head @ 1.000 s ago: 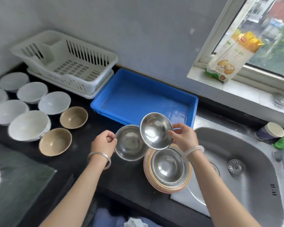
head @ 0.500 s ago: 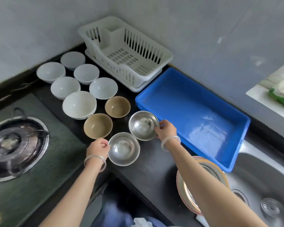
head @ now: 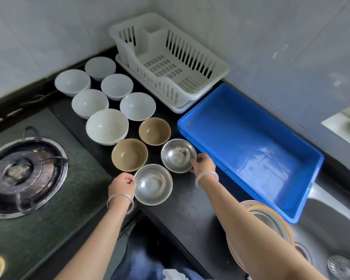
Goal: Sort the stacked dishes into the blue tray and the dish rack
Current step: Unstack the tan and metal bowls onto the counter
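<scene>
2 steel bowls sit upright on the black surface [head: 190, 215], each pinched at its rim by 1 hand. The left hand [head: 121, 185] grips the near steel bowl [head: 153, 184] at its left edge; the right hand [head: 202, 165] grips the far steel bowl [head: 178, 155] at its right edge. Thin, stiff and light, probably slippery, they are best taken by the rim. Beyond stand 2 tan bowls [head: 129, 154], the blue tray [head: 303, 178] and the white dish rack [head: 220, 71], both holding nothing.
</scene>
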{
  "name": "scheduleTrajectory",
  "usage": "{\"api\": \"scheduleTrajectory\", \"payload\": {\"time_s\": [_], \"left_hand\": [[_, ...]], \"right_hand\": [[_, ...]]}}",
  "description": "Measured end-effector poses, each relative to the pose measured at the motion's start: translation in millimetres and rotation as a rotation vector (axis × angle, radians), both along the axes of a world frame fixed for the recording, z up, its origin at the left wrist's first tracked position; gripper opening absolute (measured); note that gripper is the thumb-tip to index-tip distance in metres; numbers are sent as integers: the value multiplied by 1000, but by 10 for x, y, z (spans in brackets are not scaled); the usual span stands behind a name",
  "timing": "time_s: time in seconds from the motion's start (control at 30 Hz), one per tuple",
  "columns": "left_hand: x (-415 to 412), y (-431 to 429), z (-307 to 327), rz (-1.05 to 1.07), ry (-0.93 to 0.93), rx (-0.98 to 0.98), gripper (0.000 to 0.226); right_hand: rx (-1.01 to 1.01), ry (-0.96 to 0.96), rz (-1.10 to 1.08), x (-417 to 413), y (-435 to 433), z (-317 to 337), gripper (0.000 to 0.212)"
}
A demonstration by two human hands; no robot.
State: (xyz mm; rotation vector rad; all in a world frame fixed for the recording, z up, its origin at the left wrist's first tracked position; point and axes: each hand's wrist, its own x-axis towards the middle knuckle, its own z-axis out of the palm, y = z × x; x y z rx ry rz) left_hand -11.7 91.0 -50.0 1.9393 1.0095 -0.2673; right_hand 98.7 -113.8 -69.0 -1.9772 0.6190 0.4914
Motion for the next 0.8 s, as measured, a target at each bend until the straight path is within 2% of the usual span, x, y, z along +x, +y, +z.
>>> {"api": "scheduleTrajectory", "payload": {"time_s": [0.23,0.43,0.53,0.7,0.8], "left_hand": [[-39,-85,0,42,-79,109,8],[-71,-109,52,47,-122,97,20],[-83,-121,96,3,-107,98,26],[-98,-196,200,-114,-91,188,33],[-57,-367,290,-182,-147,200,32]], "right_hand": [[149,30,-67,-18,7,18,19],[151,24,-3,-92,-11,111,32],[73,-9,74,-171,-80,204,36],[38,-249,79,-424,-399,477,17],[-55,-309,31,-647,-760,639,14]]}}
